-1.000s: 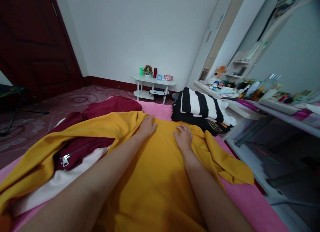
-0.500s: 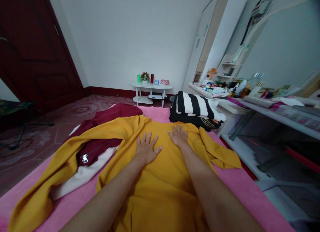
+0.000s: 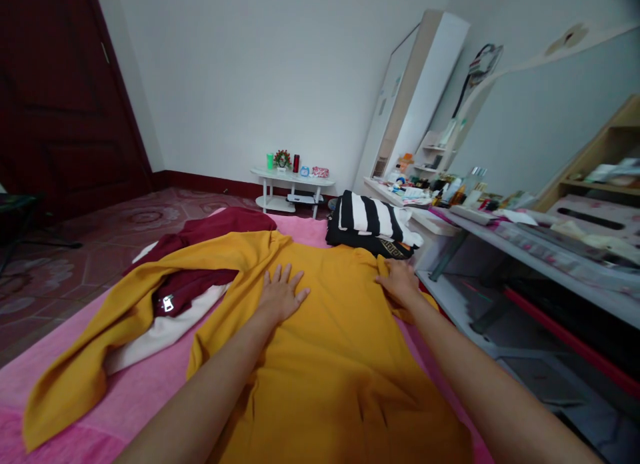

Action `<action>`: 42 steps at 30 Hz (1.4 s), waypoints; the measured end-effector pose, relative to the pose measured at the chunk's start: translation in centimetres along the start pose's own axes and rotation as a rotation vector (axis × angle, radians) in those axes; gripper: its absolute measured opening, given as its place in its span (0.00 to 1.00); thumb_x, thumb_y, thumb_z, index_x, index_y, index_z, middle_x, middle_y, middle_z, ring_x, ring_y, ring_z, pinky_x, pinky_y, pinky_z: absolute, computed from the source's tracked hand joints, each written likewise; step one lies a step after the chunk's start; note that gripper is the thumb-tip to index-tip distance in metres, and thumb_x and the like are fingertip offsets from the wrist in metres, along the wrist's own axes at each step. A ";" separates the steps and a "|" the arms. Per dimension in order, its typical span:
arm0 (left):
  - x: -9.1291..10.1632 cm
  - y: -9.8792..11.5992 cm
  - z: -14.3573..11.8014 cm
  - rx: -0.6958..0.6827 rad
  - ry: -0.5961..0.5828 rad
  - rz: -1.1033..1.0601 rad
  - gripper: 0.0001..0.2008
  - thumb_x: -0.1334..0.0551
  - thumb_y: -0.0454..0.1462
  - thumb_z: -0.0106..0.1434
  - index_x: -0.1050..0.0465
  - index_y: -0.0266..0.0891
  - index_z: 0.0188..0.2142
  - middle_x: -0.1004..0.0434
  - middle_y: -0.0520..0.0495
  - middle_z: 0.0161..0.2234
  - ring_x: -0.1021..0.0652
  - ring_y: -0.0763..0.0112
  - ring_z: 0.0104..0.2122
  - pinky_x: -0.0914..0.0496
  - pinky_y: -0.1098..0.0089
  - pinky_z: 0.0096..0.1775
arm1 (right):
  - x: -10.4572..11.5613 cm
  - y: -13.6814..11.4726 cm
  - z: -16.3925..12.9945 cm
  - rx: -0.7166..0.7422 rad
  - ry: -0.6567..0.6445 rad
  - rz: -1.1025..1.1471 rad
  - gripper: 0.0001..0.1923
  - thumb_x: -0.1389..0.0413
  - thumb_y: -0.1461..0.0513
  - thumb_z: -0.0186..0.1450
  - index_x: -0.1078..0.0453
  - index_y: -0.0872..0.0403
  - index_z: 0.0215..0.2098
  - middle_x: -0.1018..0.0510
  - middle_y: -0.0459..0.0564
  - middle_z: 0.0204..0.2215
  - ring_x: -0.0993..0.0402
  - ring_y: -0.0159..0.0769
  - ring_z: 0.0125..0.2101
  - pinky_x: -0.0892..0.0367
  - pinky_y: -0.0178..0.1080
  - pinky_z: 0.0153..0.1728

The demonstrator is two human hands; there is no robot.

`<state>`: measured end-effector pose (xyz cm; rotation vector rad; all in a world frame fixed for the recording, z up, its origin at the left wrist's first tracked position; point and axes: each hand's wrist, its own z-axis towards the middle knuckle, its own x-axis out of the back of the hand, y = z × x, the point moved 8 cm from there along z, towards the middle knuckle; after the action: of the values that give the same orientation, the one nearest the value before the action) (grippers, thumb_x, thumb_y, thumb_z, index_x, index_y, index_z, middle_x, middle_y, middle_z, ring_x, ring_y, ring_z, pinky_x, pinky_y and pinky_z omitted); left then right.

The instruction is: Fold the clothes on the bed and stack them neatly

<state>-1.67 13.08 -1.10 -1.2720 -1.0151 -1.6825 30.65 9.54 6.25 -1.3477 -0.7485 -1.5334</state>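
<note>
A yellow long-sleeved sweatshirt (image 3: pixel 330 331) lies spread out, one sleeve stretched to the left and bent down towards the near side. My left hand (image 3: pixel 281 294) rests flat on its upper left part, fingers spread. At the right shoulder, my right hand (image 3: pixel 401 285) has its fingers bent on the cloth at the top of the right sleeve; my hand and forearm hide much of that sleeve. Partly under the left sleeve lies a maroon garment (image 3: pixel 220 219) with a white part and a metal zip pull.
A pink blanket (image 3: pixel 65 391) covers the bed. Folded clothes (image 3: pixel 373 214), a striped black-and-white one on top, sit at the far right. Beyond stands a small white table (image 3: pixel 295 177). A dressing table (image 3: pixel 450 217) crowded with bottles runs along the right side.
My right hand has moved right, from lying flat on the chest of the sweatshirt to its right sleeve. My left hand stays on the cloth. The view has turned slightly right.
</note>
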 end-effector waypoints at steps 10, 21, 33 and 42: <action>-0.1 -0.1 0.0 -0.003 0.013 -0.003 0.34 0.60 0.58 0.63 0.47 0.50 0.63 0.54 0.44 0.66 0.52 0.49 0.64 0.60 0.45 0.59 | -3.2 1.0 2.4 -0.039 -0.201 -0.014 0.20 0.41 0.56 0.54 0.27 0.53 0.44 0.22 0.54 0.41 0.27 0.44 0.44 0.34 0.38 0.40; 0.4 0.0 -0.1 -0.003 0.014 -0.030 0.33 0.61 0.58 0.63 0.47 0.50 0.63 0.54 0.44 0.66 0.52 0.49 0.64 0.59 0.45 0.59 | -3.6 -0.9 4.6 -0.164 -0.227 -0.142 0.22 0.43 0.63 0.53 0.29 0.56 0.48 0.24 0.62 0.45 0.27 0.52 0.46 0.32 0.49 0.42; 0.6 -0.2 0.0 0.001 0.003 -0.064 0.33 0.59 0.58 0.63 0.46 0.49 0.63 0.55 0.43 0.66 0.53 0.48 0.64 0.60 0.44 0.60 | -4.3 -7.9 5.0 0.042 -0.180 -0.160 0.22 0.49 0.53 0.62 0.29 0.59 0.48 0.24 0.63 0.45 0.26 0.49 0.45 0.32 0.43 0.42; 0.6 -0.2 0.0 0.010 -0.033 -0.080 0.33 0.59 0.58 0.63 0.47 0.50 0.63 0.56 0.46 0.66 0.55 0.49 0.65 0.62 0.44 0.60 | -4.0 -10.2 6.3 0.081 -0.144 -0.229 0.16 0.46 0.61 0.61 0.28 0.61 0.46 0.26 0.68 0.44 0.28 0.53 0.46 0.34 0.48 0.42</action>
<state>-1.94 13.05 -0.55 -1.2712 -1.1058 -1.7194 23.74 20.01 5.06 -1.3588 -1.0753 -1.5754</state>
